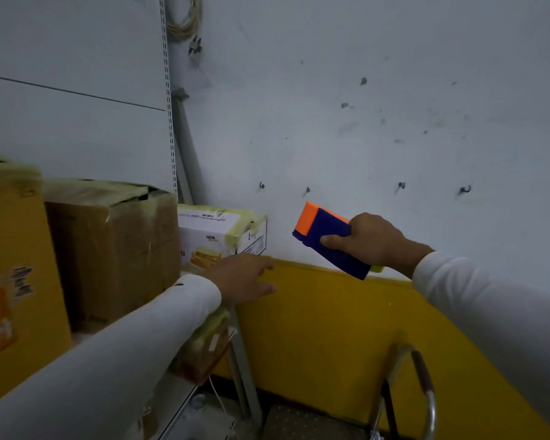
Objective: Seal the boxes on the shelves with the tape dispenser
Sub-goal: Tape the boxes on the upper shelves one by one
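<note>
My right hand (372, 241) grips a blue tape dispenser (327, 241) with an orange end, held in the air in front of the wall, to the right of the shelf. My left hand (245, 277) reaches forward with its fingers straight, just below and in front of a small white box (218, 231) with yellowish tape over its top. A brown cardboard box (115, 249) with taped flaps stands left of the white box. A yellow box (13, 274) stands at the far left. A smaller taped box (204, 350) sits on the shelf below, partly under my left sleeve.
A slotted shelf upright (170, 122) runs up the grey wall. Wall hooks (400, 185) stick out in a row. The lower wall (346, 312) is yellow. A step stool with a metal handle (426, 392) stands at the bottom right.
</note>
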A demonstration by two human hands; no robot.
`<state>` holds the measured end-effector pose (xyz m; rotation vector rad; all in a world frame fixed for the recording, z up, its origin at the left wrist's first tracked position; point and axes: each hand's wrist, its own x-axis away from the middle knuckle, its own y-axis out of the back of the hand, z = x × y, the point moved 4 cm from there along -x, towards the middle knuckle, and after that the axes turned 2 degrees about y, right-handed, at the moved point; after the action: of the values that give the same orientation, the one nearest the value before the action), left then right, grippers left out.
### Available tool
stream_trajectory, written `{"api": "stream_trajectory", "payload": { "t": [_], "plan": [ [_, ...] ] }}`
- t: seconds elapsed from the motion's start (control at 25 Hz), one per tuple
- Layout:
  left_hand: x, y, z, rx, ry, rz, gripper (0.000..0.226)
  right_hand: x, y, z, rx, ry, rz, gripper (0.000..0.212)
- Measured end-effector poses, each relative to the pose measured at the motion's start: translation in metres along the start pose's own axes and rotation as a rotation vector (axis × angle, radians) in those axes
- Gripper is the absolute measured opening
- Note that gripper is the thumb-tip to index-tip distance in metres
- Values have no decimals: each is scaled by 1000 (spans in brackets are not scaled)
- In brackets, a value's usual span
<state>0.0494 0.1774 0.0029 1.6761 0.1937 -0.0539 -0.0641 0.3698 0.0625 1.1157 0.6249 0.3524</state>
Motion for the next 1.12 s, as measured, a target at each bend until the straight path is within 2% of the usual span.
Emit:
{"api": "stream_trajectory", "payload": {
  "t": [0.2,0.44,0.6,0.76,0.96,1.12],
  "plan": [
    [-73,-19,40,-18,142,-21,51,-111,-42,-33,-37,106,58,49],
    [-155,-9,71,-42,381,-183,47,-247,-79,-51,-232,312,109,51],
    [-176,-7,96,-89,502,-212,46,-316,-98,-43,-360,406,163,51],
    [-188,-9,122,-131,591,-222,47,-362,-124,-18,-388,491,200,51],
    [-221,-13,146,-124,592,-257,58,-392,-136,7,-337,558,192,48],
    [-246,-25,167,-78,630,-185,85,-416,-132,16,-305,551,137,50]
  ]
}}
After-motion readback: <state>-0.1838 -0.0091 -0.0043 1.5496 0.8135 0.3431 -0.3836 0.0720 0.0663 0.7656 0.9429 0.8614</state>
